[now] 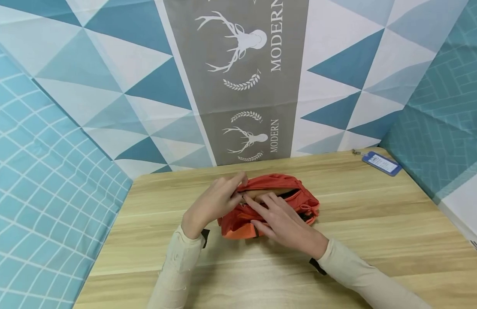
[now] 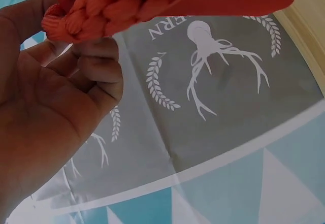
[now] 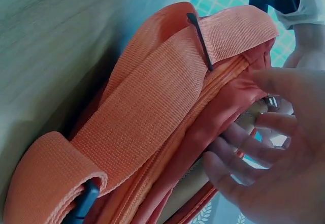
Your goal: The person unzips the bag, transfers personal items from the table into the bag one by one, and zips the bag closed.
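A red waist bag (image 1: 275, 182) with an orange webbing strap (image 3: 147, 89) lies in front of me, its top zip drawn apart to show a tan lining. At the bag's left end my left hand (image 1: 217, 199) grips the fabric near the zip's end. In the left wrist view, a red braided cord (image 2: 109, 10) runs along the bag above that hand's curled fingers. My right hand (image 1: 279, 221) reaches over the front, its loosely bent fingertips (image 3: 223, 170) at and inside the opening, thumb apart on the front panel. A metal zip pull (image 3: 272, 101) shows between the hands.
The bag stands on a light wood-grain table (image 1: 153, 240). A blue badge holder (image 1: 381, 163) with a clip lies at the far right corner. Patterned cloth (image 1: 246, 98) hangs behind the table, with a tiled-look sheet (image 1: 41, 180) on the left. A black buckle (image 3: 84, 203) hangs in the strap.
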A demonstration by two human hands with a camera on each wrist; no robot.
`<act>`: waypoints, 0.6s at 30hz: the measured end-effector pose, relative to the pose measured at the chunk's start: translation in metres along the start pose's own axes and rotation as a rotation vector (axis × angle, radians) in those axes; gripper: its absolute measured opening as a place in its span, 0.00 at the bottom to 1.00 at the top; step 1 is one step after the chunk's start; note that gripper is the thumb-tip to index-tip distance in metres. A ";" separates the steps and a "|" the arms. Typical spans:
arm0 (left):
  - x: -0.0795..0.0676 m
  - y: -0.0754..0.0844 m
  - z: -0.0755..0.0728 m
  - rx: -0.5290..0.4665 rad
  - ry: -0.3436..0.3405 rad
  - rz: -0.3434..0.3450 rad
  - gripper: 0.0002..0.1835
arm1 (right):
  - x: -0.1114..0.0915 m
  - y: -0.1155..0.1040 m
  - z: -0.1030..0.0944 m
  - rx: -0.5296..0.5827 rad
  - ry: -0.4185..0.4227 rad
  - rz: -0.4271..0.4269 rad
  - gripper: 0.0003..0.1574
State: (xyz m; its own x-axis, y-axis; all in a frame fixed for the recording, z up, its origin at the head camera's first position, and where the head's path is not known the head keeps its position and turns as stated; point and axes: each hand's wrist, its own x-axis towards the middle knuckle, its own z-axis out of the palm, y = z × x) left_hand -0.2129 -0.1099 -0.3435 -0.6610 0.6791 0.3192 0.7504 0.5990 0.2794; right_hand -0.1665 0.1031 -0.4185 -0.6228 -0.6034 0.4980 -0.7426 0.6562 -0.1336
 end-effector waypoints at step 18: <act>-0.001 0.009 0.004 0.266 0.013 -0.115 0.13 | 0.000 0.006 0.012 -0.041 0.005 -0.020 0.44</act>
State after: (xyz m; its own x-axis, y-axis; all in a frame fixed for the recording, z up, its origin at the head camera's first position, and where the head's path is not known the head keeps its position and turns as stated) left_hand -0.2055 -0.1041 -0.3447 -0.7405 0.5955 0.3115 0.6423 0.7635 0.0675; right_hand -0.1736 0.1016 -0.4292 -0.6063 -0.6144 0.5049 -0.7443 0.6620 -0.0882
